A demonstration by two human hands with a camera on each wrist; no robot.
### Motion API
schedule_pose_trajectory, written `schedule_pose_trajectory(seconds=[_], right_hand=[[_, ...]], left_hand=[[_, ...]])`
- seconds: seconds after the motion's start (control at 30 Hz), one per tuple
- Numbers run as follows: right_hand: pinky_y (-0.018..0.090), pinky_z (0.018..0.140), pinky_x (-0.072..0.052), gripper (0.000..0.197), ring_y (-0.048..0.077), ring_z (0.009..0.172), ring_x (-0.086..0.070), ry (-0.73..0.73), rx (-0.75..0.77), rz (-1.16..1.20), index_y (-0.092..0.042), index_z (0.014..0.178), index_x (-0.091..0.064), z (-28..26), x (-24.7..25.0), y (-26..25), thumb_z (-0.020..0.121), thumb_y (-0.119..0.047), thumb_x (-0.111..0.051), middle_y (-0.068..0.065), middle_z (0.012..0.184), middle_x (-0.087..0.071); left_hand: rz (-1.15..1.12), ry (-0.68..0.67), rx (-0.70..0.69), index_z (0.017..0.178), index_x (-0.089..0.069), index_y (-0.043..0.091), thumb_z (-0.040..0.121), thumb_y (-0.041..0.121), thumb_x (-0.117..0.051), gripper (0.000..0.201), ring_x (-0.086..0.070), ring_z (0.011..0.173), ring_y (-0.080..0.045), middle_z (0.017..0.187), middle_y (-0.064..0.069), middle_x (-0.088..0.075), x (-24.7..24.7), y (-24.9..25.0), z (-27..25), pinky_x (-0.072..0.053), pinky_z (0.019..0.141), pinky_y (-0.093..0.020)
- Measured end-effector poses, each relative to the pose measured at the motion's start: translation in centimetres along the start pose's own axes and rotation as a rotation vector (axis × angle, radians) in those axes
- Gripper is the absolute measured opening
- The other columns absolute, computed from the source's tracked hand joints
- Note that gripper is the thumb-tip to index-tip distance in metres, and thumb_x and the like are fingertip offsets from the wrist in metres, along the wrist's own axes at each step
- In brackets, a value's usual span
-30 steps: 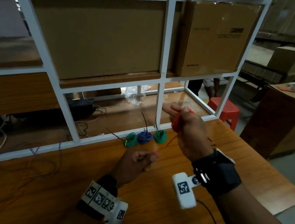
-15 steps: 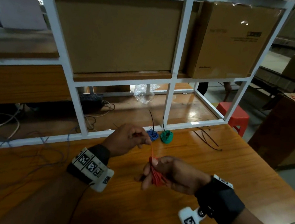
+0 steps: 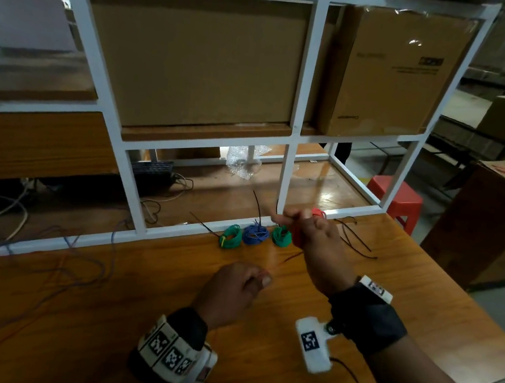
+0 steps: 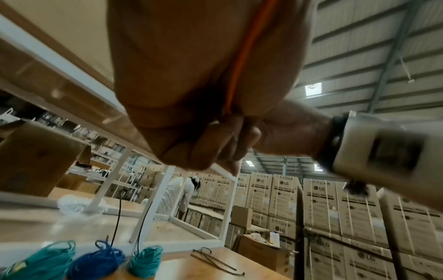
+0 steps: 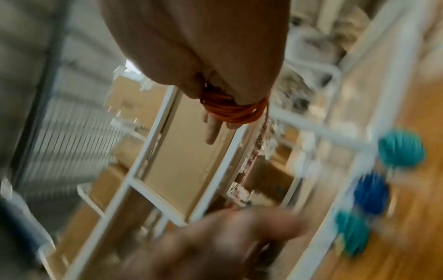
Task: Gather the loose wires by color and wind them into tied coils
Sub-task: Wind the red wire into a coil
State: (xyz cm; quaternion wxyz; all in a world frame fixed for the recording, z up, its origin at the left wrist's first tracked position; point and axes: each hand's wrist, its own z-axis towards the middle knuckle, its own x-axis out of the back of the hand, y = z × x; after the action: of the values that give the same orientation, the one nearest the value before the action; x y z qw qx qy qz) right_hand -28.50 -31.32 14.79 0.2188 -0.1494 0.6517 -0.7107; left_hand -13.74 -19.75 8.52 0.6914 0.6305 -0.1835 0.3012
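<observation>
I see my right hand [image 3: 318, 240] raised above the wooden table [image 3: 102, 316], close to the white shelf frame [image 3: 288, 176]; the red wire [image 5: 230, 109] is wound in several turns around its fingers [image 5: 212, 130], which reach out toward the frame (the right wrist view is badly blurred, so I cannot tell how tightly the thumb presses on the loops). My left hand [image 3: 232, 290] sits lower and nearer to me, over the table, its fingers curled in with the thumb against them; the left wrist view shows the red strand running down along the palm and pinched inside that curl. A thin stretch of the wire runs between the two hands.

On the table by the frame's bottom rail stand three finished coils in a row, each tied: a green coil [image 3: 231, 236] on the left, a blue coil [image 3: 255, 234] in the middle, another green coil [image 3: 281, 236] just beside my right hand; loose black cable ties [image 3: 355, 239] lie on the table to the right of it.
</observation>
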Motion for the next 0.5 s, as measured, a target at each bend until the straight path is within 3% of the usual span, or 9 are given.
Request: schedule_pose_trajectory(seconds=[0.07, 0.13, 0.17, 0.23, 0.27, 0.33, 0.43, 0.5], right_hand=[[0.019, 0.083, -0.051, 0.037, -0.005, 0.097, -0.068, 0.053, 0.085, -0.352, -0.014, 0.112, -0.070, 0.0, 0.7, 1.1, 0.111, -0.035, -0.039, -0.004, 0.103, -0.078], [0.010, 0.081, -0.049, 0.035, -0.012, 0.090, -0.063, 0.002, 0.132, -0.625, -0.017, 0.104, -0.072, -0.1, 1.4, 1.1, 0.111, -0.033, -0.041, -0.012, 0.097, -0.071], [0.011, 0.084, -0.049, 0.036, -0.010, 0.091, -0.063, -0.075, 0.107, -0.723, -0.017, 0.102, -0.073, -0.1, 1.6, 1.1, 0.111, -0.033, -0.041, -0.011, 0.098, -0.069], [0.029, 0.097, -0.052, 0.040, 0.004, 0.098, -0.065, -0.324, -0.071, -0.812, -0.016, 0.105, -0.072, -0.5, 1.7, 1.0, 0.111, -0.038, -0.039, -0.005, 0.105, -0.072], [0.036, 0.098, -0.051, 0.041, 0.013, 0.098, -0.065, -0.449, -0.185, -0.793, -0.016, 0.108, -0.072, -0.9, 1.6, 1.2, 0.110, -0.041, -0.038, -0.003, 0.106, -0.074], [0.038, 0.094, -0.047, 0.045, 0.023, 0.095, -0.063, -0.642, -0.322, -0.628, -0.013, 0.113, -0.069, -1.8, 1.1, 1.4, 0.110, -0.043, -0.036, 0.001, 0.107, -0.078], [0.039, 0.107, -0.043, 0.047, 0.020, 0.120, -0.066, -0.897, -0.347, -0.326, -0.006, 0.114, -0.066, -2.9, 0.7, 1.3, 0.111, -0.040, -0.035, 0.013, 0.111, -0.077], [0.035, 0.106, -0.048, 0.039, 0.019, 0.121, -0.067, -1.012, -0.318, -0.052, 0.000, 0.113, -0.061, -3.5, 0.4, 0.7, 0.110, -0.030, -0.037, 0.021, 0.109, -0.071]], left_hand=[[0.099, 0.016, -0.001, 0.084, -0.065, 0.022, 0.102, 0.043, -0.050, 0.032, -0.051, 0.057, -0.008, 0.066, 0.004, -0.058, 1.2, 0.2, -0.2, -0.041, 0.056, -0.038], [0.202, 0.038, -0.038, 0.094, -0.070, 0.026, 0.101, 0.043, -0.050, 0.027, -0.056, 0.062, -0.006, 0.070, 0.008, -0.060, 2.9, 0.4, -0.2, -0.044, 0.056, -0.029], [0.247, 0.059, -0.054, 0.097, -0.071, 0.027, 0.101, 0.043, -0.050, 0.027, -0.058, 0.064, -0.006, 0.072, 0.008, -0.062, 3.9, 0.6, -0.1, -0.048, 0.058, -0.029], [0.344, 0.147, -0.097, 0.099, -0.072, 0.028, 0.099, 0.044, -0.051, 0.026, -0.060, 0.067, -0.003, 0.080, 0.011, -0.069, 5.7, 0.7, 0.4, -0.054, 0.064, -0.030], [0.385, 0.186, -0.136, 0.099, -0.073, 0.030, 0.099, 0.044, -0.053, 0.025, -0.061, 0.071, 0.000, 0.086, 0.014, -0.071, 6.4, 0.9, 0.8, -0.055, 0.068, -0.029], [0.374, 0.185, -0.224, 0.098, -0.075, 0.030, 0.096, 0.043, -0.058, 0.021, -0.064, 0.077, 0.003, 0.094, 0.016, -0.074, 7.4, 1.2, 1.8, -0.056, 0.072, -0.026], [0.088, 0.101, -0.230, 0.094, -0.079, 0.021, 0.089, 0.027, -0.072, 0.010, -0.069, 0.073, -0.003, 0.091, 0.011, -0.076, 8.2, 1.6, 3.2, -0.057, 0.065, -0.022], [-0.141, 0.077, -0.193, 0.093, -0.080, 0.011, 0.086, 0.018, -0.075, 0.011, -0.069, 0.069, -0.009, 0.087, 0.005, -0.077, 8.2, 1.5, 3.7, -0.057, 0.062, -0.024]])
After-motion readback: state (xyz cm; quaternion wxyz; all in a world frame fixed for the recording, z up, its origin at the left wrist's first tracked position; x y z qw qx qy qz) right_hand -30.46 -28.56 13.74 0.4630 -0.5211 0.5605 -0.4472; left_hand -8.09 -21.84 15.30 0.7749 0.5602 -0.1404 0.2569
